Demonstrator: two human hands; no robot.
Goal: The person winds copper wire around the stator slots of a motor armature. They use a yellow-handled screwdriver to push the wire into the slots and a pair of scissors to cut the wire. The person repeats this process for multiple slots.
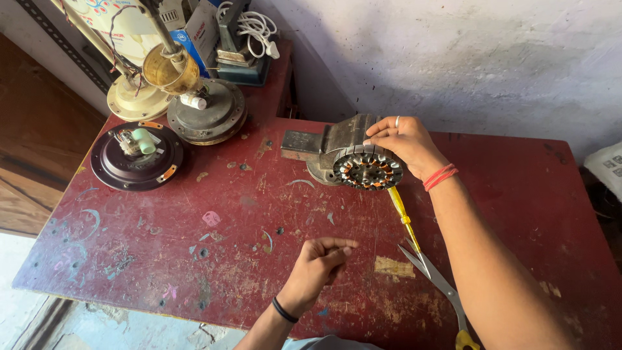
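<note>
A person looks down at a worn red bench (214,259), both bare hands in view. The right hand (403,144), just right of the frame's centre, is clasped over the top of a round motor stator (367,170), a ring of steel plates with copper windings showing inside. The stator stands on edge against a grey metal vise (327,144), which sits on the bench at upper centre. The left hand (319,260), at lower centre, hovers above the bench, its fingers curled loosely together with the fingertips pinched; whether it holds something small cannot be told.

What could go wrong: the stator is heavy and balanced on its edge, so a loosened grip could let it roll off the vise and drop onto the bench, bending the plates or nicking the copper windings. Just below it lie a yellow-handled screwdriver (404,219) and open scissors (435,277), their blades crossing the screwdriver's shaft. A forearm sweeping across could knock either off the bench edge or catch on the blades.

Counted: one stator, one vise, one screwdriver, one pair of scissors. At upper left are three round fan housings: a dark one (137,157), a grey one (207,114) and a cream one (136,97). Behind them stands one blue box (194,32) and one coil of white cable (254,27).
</note>
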